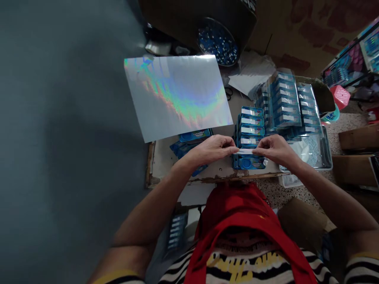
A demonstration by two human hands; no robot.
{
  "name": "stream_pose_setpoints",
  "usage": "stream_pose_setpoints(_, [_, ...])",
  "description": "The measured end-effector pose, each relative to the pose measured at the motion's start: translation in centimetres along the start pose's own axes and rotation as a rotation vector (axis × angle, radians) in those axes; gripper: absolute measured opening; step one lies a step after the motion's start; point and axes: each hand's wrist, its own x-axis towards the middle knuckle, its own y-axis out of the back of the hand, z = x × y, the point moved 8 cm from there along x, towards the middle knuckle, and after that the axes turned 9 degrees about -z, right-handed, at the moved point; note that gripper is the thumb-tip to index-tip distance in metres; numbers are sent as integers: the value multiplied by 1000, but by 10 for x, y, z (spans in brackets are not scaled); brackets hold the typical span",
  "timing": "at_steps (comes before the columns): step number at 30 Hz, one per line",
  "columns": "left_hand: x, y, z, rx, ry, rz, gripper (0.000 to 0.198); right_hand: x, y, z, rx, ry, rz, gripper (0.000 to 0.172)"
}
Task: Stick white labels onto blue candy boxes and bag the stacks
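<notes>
A small white label strip (245, 151) is stretched between my two hands, just over a stack of blue printed cards (251, 163). My left hand (217, 148) pinches its left end, and my right hand (274, 148) pinches the right end. Several cards in the row behind carry similar white strips. Whether the strip touches the card under it I cannot tell. Left of the row, loose blue cards (195, 135) lie partly under a shiny holographic sheet (180, 94) and behind my left hand.
Clear packs of blue cards (286, 98) stand at the right, by a clear plastic tray (327, 154). A round container of blue pieces (217, 43) sits at the back. Scissors (229, 93) lie beside the sheet. The wooden table edge (149, 165) runs near my body.
</notes>
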Motion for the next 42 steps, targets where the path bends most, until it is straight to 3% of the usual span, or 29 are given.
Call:
stream_pose_setpoints(6, [2,-3,-11,-73,14,16,33,1,0,-8,-129,-61,7,32])
stream_pose_setpoints(11, [20,-14,-53,-231,147,119,37,2,11,-2,-232,-109,66,54])
stream_pose_setpoints(13, [22,-21,-69,-305,197,229,40,-1,16,5,-126,-115,87,54])
stream_pose_setpoints(15, [11,-24,-73,-344,190,414,39,-7,21,7,62,-71,125,55])
stream_pose_setpoints(18, [-28,-25,-48,-204,63,742,31,-20,25,0,385,17,155,61])
stream_pose_setpoints(20, [-50,-31,-20,-61,-45,822,28,-28,28,-9,525,54,173,63])
stream_pose_setpoints(23, [-56,-45,14,51,-175,716,35,-39,34,-24,563,109,227,62])
stream_pose_setpoints(26, [-47,-52,26,29,-220,651,43,-44,37,-33,557,151,241,59])
stream_pose_setpoints(31, [-32,-60,15,-425,-163,495,64,-47,31,-36,630,163,216,56])
stream_pose_setpoints(34, [-28,-68,10,-645,-86,385,61,-47,23,-37,705,148,173,53])
stream_pose_setpoints(38, [-24,-67,4,-759,-39,371,45,-47,13,-42,744,132,87,52])
stream_pose_setpoints(42, [-19,-67,0,-817,-74,361,49,-48,6,-47,781,135,35,52])
